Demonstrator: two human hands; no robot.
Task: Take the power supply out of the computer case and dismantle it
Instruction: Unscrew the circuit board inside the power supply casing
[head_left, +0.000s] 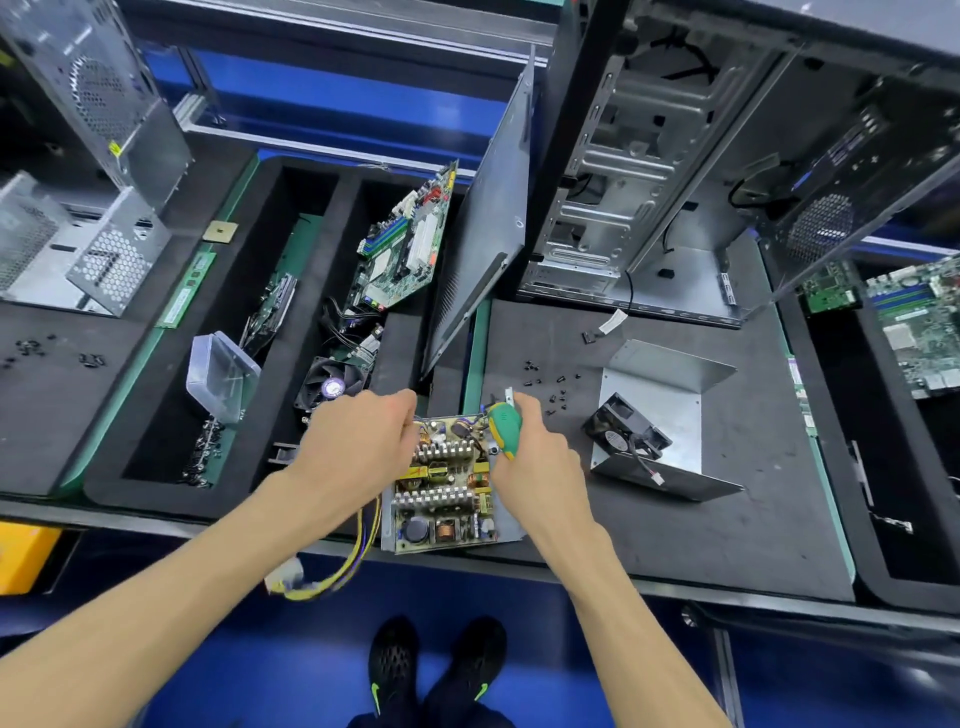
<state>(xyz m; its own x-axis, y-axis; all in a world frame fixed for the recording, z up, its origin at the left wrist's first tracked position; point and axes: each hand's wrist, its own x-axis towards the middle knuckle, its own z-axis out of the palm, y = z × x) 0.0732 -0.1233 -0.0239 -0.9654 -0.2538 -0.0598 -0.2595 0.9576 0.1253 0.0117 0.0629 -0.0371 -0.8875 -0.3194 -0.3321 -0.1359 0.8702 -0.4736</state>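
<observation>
- Our right hand (535, 447) grips a green-handled screwdriver (505, 426) at the far right corner of the power supply (447, 483).
- Our left hand (358, 441) holds its far left edge, fingers curled over it.
- Right of it lie loose screws (545, 387), its cover (660, 410) with fan (626, 431); beyond, the computer case (649, 171).

Bright, even overhead light; soft shadows; mild glare on bare grey metal computer case (649, 171); strong wide-angle bending at edges; mostly sharp.

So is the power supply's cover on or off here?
Off. The power supply shows its bare circuit board, heatsinks and coils; its metal cover lies apart to the right with the fan.
</observation>
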